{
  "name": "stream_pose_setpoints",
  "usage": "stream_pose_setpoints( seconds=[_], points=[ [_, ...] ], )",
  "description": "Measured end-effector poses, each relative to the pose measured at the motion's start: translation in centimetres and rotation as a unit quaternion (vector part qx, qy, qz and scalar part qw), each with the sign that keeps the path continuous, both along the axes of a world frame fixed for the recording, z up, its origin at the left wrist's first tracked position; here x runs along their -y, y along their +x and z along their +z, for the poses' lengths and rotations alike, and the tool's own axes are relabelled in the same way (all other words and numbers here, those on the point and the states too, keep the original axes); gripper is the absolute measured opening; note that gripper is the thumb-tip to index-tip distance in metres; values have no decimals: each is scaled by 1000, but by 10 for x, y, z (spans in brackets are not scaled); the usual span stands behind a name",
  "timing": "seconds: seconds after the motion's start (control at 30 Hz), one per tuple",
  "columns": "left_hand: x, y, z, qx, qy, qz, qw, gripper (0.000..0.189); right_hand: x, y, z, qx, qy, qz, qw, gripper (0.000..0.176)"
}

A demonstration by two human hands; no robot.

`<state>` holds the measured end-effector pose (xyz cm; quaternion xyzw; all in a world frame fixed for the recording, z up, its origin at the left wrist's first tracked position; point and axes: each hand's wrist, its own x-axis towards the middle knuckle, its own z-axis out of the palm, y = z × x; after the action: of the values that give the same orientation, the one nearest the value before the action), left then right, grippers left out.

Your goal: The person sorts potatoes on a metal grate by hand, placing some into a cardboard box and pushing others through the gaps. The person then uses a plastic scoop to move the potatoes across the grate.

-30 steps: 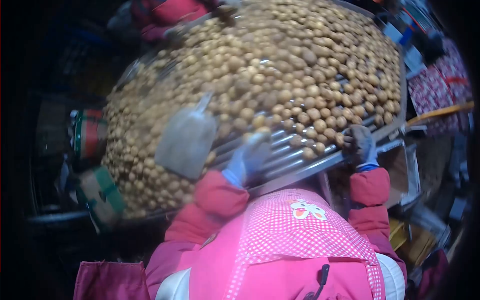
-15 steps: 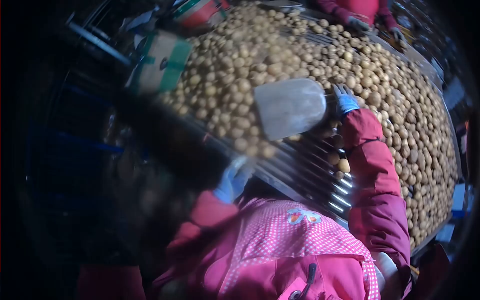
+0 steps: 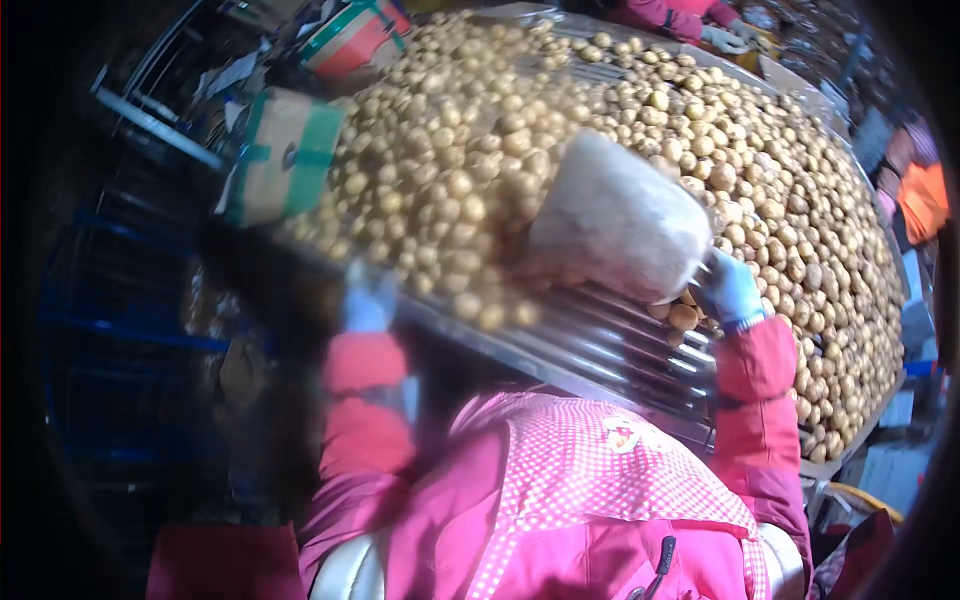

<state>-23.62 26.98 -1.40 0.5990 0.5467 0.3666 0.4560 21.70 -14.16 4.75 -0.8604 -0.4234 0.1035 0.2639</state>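
A whitish, flat-bladed scoop [image 3: 625,220] is tilted over the slatted metal sorting table [image 3: 610,325]. My right hand [image 3: 732,288], in a blue and grey glove, closes at the scoop's right end; its grip is partly hidden behind the blade. Many potatoes [image 3: 790,250] cover the table around the scoop, and a few lie beneath its edge near my right hand. My left hand [image 3: 370,298], also in a blue glove, is at the table's near left edge beside the potatoes. Motion blur hides its fingers.
Green-and-tan carton [image 3: 290,155] stands at the table's left end, with a red-and-green carton [image 3: 355,40] behind it. Across the table are a person's gloved hands [image 3: 728,38]. Another person in orange [image 3: 922,200] is at the right. Metal rails [image 3: 155,125] run along the left.
The scoop has swung right and tilted, moving with my right hand. My left hand has moved left and forward along the table edge. The whole view has shifted slightly.
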Motion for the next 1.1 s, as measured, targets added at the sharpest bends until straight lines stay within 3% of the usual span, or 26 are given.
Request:
stream_pose_setpoints(
  seconds=[0.03, 0.07, 0.1, 0.2, 0.27, 0.37, 0.43, 0.47, 0.5, 0.53, 0.57, 0.6, 0.63, 0.67, 0.7, 0.77, 0.83, 0.97, 1.1],
  points=[
    [-14, 8, 12, -91, 4, 7, 996, 82, 18, -16, -4, -124, 119, -59, 983, 42],
    [-21, 15, 31, -284, 44, -21, 958, 87, 33, -32, -8, -242, 238, -113, 934, 46],
    [-27, 23, 51, -465, 89, -41, 880, 92, 48, -45, 4, -347, 211, -175, 897, 55],
    [-53, 39, 44, -407, 44, -134, 902, 107, 90, -83, -8, -350, 182, -126, 910, 44],
    [-60, 54, 33, -317, 27, -147, 936, 107, 96, -97, -63, -442, 294, -132, 837, 41],
    [-48, 62, 0, -279, 140, -166, 935, 91, 39, -139, -64, -406, 348, -61, 843, 37],
    [-37, 50, -9, -308, 248, -192, 898, 80, -19, -169, -27, -554, 294, -74, 776, 36],
    [-40, 40, 1, -313, 144, -242, 907, 82, -48, -184, -8, -617, 262, -89, 737, 36],
    [-39, 36, 26, -330, 50, -250, 909, 73, -82, -204, 12, -501, 179, -39, 846, 28],
    [-61, 13, -1, -386, 152, -240, 878, 69, -116, -224, 33, -361, 95, 3, 928, 23],
    [-95, -18, -46, -436, 254, -229, 832, 65, -148, -218, 4, -543, 63, 80, 834, 24],
    [-103, -31, -47, -345, 247, -206, 882, 62, -184, -231, 26, -580, 24, 128, 804, 23],
    [-111, -44, -47, -246, 243, -186, 920, 59, -212, -252, 31, -537, 60, 167, 825, 28],
    [-94, -48, -1, 10, 111, -138, 984, 57, -236, -263, 25, -583, 99, 209, 779, 33],
    [-87, -54, 24, 107, 67, -106, 986, 58, -265, -275, 6, -514, 113, 250, 813, 37],
    [-93, -64, 44, -28, 85, -123, 988, 60, -318, -296, -1, -344, 24, 303, 888, 36],
    [-112, -61, 49, -135, 80, -158, 975, 61, -359, -313, -13, -202, -53, 311, 927, 35],
    [-140, -37, 42, -197, 36, -209, 957, 66, -374, -317, -31, -233, 17, 189, 954, 56],
    [-139, -11, 35, -163, 6, -234, 958, 71, -339, -324, -25, -277, 39, 107, 954, 44]
  ],
)
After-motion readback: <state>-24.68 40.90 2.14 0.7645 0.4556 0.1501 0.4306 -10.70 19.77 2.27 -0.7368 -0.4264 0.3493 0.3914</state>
